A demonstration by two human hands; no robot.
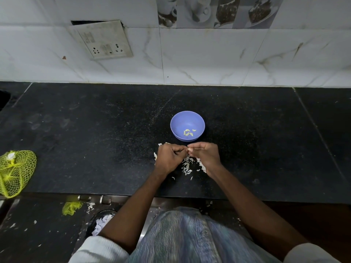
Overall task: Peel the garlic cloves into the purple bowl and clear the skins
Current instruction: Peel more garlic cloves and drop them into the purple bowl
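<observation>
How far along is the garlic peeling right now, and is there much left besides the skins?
Done: a few peeled cloves lie in the purple bowl. In hand: the left hand and right hand meet in front of the bowl, pinching something small between the fingertips, probably a clove; it is too small to tell. Left: the pile of skins on the counter under the hands is not yet cleared. Any unpeeled cloves are hidden.

Yellow net bag [16, 172] at the near left edge of the black surface [95, 139]. Switch plate [103, 40] on the far tiled wall [209, 54], left of centre.

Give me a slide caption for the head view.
Both hands pinch a garlic clove over loose skins, near the purple bowl.
</observation>
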